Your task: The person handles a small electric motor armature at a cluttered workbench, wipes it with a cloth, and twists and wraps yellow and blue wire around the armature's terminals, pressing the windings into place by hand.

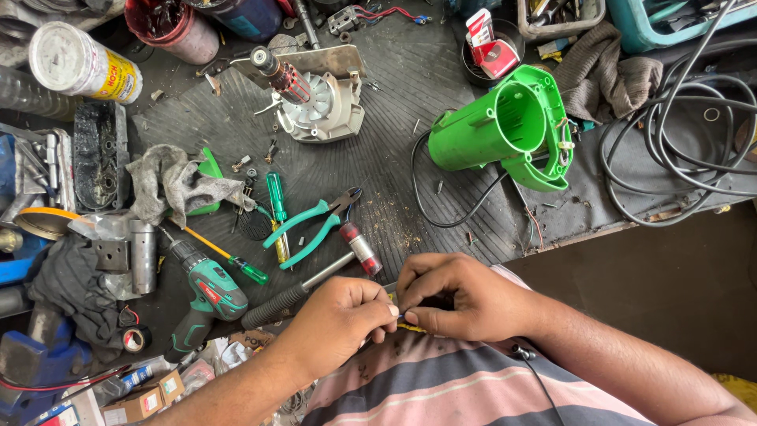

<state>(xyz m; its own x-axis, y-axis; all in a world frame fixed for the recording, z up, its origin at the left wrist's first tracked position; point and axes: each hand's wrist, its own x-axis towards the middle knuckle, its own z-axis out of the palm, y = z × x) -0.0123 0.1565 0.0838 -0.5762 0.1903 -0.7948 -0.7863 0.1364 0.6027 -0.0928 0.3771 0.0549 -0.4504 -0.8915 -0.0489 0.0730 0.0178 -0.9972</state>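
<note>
Both hands meet low at the bench edge, above the striped shirt: left hand (341, 319) and right hand (457, 298) each pinched shut on a thin blue-and-yellow wire piece (407, 323). Step looks like fine wire joining; steady fingertip grip needed. Nearby: teal-handled steel pliers (315, 223), glossy green plastic motor housing (505, 126), green cordless drill (203, 293), ribbed dark rubber bench mat (410, 71).
</note>
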